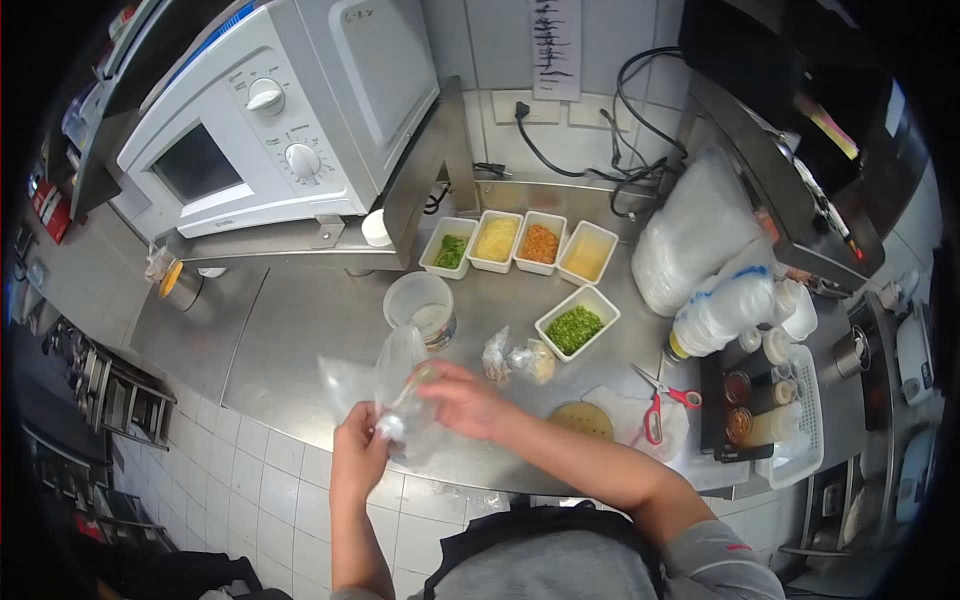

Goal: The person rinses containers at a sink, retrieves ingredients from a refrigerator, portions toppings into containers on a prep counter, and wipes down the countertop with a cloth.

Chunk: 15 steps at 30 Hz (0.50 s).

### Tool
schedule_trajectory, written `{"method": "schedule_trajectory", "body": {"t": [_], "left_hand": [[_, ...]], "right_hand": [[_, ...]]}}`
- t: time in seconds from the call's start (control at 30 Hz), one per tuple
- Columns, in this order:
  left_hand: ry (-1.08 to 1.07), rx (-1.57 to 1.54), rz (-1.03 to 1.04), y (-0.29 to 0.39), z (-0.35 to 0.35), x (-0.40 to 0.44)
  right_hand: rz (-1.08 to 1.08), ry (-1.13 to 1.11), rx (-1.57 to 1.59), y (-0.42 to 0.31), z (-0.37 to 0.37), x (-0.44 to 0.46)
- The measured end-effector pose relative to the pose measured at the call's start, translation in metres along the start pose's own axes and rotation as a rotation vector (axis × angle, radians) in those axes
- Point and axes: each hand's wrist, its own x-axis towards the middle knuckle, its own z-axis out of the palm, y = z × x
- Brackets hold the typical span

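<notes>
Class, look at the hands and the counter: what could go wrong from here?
The flimsy clear plastic could slip or tear at the left hand. The right hand, working close to the tub, might knock it. The red-handled scissors lie uncovered, so a careless reach could mean a cut.

Noted: bag (400,352) is showing clear; scissor handles (653,422), red; microwave (275,125), wht.; herbs (575,330), brt. grn.; floor (250,478), wht. w/ grey grid.
</notes>
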Motion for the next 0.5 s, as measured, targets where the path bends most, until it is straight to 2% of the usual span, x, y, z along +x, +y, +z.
{"method": "schedule_trajectory", "body": {"t": [0.1, 0.2, 0.3, 0.4, 0.47, 0.5], "left_hand": [[0.096, -0.151, -0.023, 0.016, -0.003, -0.041], [0.097, -0.266, 0.001, 0.016, -0.002, -0.079], [-0.023, -0.266, 0.02, 0.029, 0.0, -0.105], [0.093, -0.175, -0.043, 0.018, -0.025, -0.085], [0.176, -0.113, -0.102, -0.003, -0.045, -0.057], [0.217, -0.072, -0.112, -0.005, -0.053, -0.044]], "right_hand": [[0.058, 0.034, -0.812, 0.029, 0.0, -0.005], [-0.062, -0.159, -1.861, 0.066, -0.011, -0.022], [0.276, -0.164, -1.866, 0.066, 0.004, -0.06], [-0.115, -0.129, -1.78, 0.049, 0.012, -0.091], [-0.528, -0.243, -1.543, 0.012, 0.033, -0.117], [-0.549, -0.231, -1.504, -0.008, 0.045, -0.134]]}}
